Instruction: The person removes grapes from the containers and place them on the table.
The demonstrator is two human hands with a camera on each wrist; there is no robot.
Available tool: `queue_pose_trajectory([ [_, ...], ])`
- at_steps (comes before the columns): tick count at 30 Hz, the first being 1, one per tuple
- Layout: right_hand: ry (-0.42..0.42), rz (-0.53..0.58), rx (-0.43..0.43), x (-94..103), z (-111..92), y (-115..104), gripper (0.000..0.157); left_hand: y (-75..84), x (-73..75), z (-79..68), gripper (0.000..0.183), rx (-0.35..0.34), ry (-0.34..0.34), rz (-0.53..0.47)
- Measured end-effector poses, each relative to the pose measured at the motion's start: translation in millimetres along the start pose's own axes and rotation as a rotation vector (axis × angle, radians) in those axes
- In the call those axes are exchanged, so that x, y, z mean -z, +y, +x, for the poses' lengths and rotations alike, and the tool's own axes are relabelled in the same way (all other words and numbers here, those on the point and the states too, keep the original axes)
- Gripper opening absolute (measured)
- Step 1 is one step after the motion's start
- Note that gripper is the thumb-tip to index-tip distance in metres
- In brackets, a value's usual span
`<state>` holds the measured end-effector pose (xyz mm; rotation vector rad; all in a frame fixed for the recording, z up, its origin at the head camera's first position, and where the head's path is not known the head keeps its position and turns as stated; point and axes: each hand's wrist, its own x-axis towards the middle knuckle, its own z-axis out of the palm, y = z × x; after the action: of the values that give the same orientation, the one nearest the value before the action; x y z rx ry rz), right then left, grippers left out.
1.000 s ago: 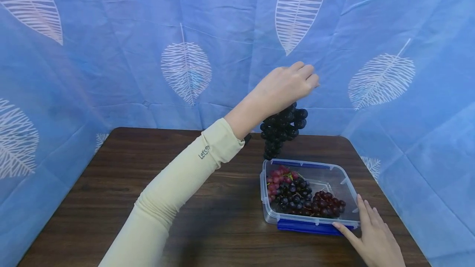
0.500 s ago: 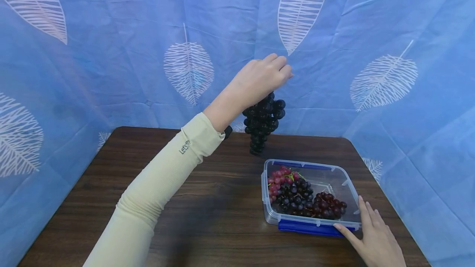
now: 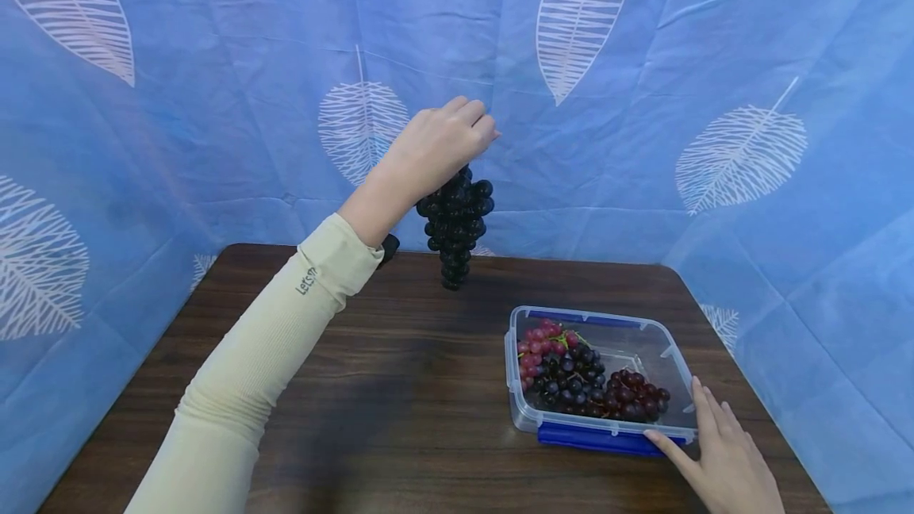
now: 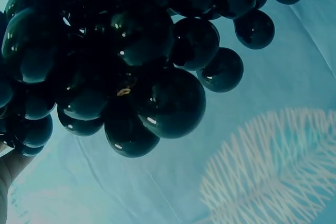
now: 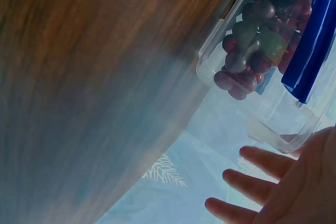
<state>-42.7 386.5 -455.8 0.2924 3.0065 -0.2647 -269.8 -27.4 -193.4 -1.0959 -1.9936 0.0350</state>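
My left hand (image 3: 439, 141) holds a bunch of black grapes (image 3: 457, 220) by its top, with the fingers curled. The bunch hangs in the air above the far part of the table, and its big round grapes (image 4: 168, 100) fill the top of the left wrist view. Where the fingers meet the stem is hidden. My right hand (image 3: 728, 454) rests at the near right corner of a clear plastic container (image 3: 671, 339), thumb on the front rim and straight fingers along the right side. Inside lie red grapes (image 3: 531, 347), dark grapes (image 3: 567, 375) and dark-red grapes (image 3: 631, 397).
Blue clips (image 3: 607, 438) hang at the container's front and lie folded at its back. A dark wooden table (image 3: 400, 419) bears everything. Behind and beside it hangs a blue cloth (image 3: 457, 22) with white leaf prints.
My left hand has moved left with the black grapes, from above the container's back edge to left of it. The right hand and the container have stayed in place.
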Motion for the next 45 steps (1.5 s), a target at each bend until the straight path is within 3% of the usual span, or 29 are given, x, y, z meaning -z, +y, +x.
queue_pose_trajectory([
  [6, -0.029, -0.004, -0.014, 1.3, 3.2, -2.3, 0.125, -18.0, 1.5, -21.3, 0.032, 0.023, -0.013, 0.003],
  [15, 0.003, -0.015, 0.009, 1.4, 4.2, -5.0, 0.124, -44.1, 3.7, -51.2, 0.029, 0.079, -0.038, -0.015],
  [25, -0.018, -0.019, 0.003, 2.1, 5.2, -9.4, 0.125, -67.3, 5.3, -75.5, 0.021, 0.121, -0.126, 0.008],
  [45, -0.041, -0.015, -0.005, 4.9, 3.9, -9.0, 0.125, -100.7, -28.5, -114.7, 0.018, 0.189, -0.251, 0.073],
])
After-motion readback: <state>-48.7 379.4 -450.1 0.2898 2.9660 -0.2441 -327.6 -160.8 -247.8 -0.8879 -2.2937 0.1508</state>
